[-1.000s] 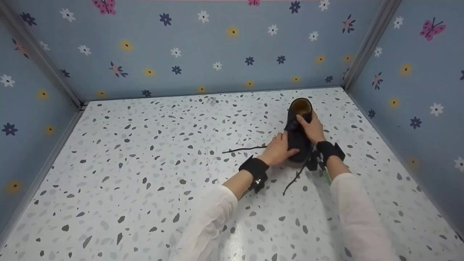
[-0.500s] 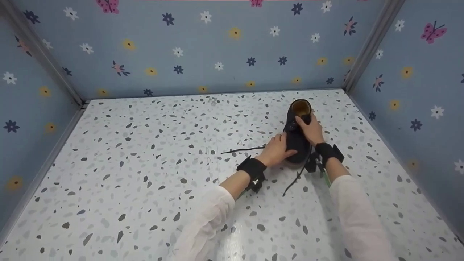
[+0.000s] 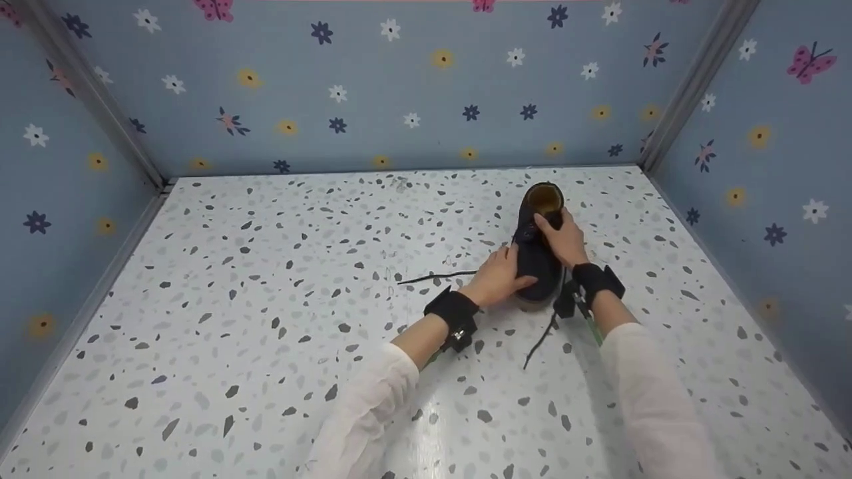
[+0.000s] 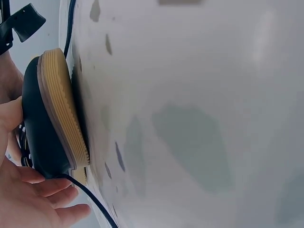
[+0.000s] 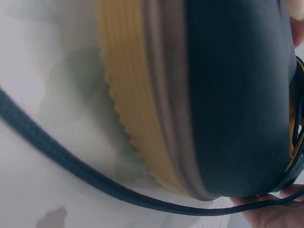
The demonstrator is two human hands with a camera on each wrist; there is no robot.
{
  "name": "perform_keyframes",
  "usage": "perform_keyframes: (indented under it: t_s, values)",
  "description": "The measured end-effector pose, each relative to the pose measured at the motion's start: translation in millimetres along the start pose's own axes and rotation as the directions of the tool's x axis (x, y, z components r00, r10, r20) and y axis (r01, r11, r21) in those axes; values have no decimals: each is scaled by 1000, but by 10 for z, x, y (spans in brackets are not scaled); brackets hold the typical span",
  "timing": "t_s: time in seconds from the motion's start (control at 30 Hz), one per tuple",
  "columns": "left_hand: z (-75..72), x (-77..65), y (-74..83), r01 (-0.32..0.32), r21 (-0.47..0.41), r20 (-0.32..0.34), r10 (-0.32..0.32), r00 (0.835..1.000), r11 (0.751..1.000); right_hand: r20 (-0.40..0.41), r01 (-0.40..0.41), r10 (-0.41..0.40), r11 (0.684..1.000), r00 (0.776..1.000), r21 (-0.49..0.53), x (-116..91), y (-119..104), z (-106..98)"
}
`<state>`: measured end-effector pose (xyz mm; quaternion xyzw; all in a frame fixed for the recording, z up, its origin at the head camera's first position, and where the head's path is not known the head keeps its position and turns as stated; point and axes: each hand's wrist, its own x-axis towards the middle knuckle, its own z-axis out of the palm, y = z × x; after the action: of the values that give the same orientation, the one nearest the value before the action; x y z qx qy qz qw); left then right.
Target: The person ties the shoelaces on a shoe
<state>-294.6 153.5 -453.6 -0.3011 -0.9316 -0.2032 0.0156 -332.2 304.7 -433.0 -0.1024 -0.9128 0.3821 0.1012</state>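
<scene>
A black lace-up shoe [image 3: 539, 269] stands on the floor, toe toward me, its tan lining showing at the heel opening. My left hand [image 3: 492, 278] holds the toe end, thumb over the toe and fingers along the left side. Higher up, my right hand [image 3: 564, 241] grips the shoe's upper, its thumb near the tongue and its fingers on the right side. One loose lace [image 3: 436, 275] runs out to the left; the other lace [image 3: 540, 340] trails toward me. The left wrist view shows a ribbed tan sole [image 4: 61, 99], and close up the right wrist view shows the dark upper [image 5: 232, 95].
The speckled white floor [image 3: 279, 352] stretches left and forward of the shoe. Blue flowered panels [image 3: 373, 80] enclose it at the back and both sides. Black straps with small devices sit on both wrists.
The shoe has shifted slightly left over the floor, with both hands moving along on it. Their hold looks the same. The head view has turned a little to the left.
</scene>
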Motion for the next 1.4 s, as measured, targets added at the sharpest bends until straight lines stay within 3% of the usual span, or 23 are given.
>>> perform_keyframes:
  t_s: [0.4, 0.7, 0.93, 1.17, 1.4]
  values:
    - [-43, -87, -109, -8, -3, -23, 8, 1000, 1000, -10, 60, -59, 998, 998, 19, -26, -103, 117]
    - [-75, -144, -180, 14, -23, 14, -14, 1000, 1000, 12, 63, -63, 998, 998, -1, -43, -164, 186]
    - [-105, -180, -243, 2, 1, -15, -2, 1000, 1000, 24, 48, -48, 999, 999, 2, -24, -237, 251]
    - [-145, -223, -306, 29, -60, 3, -29, 1000, 998, 22, 71, -70, 997, 997, -10, -21, -311, 320]
    - [-187, -285, -348, 41, -57, 12, -40, 999, 998, 42, 86, -87, 996, 995, 24, -49, -361, 365]
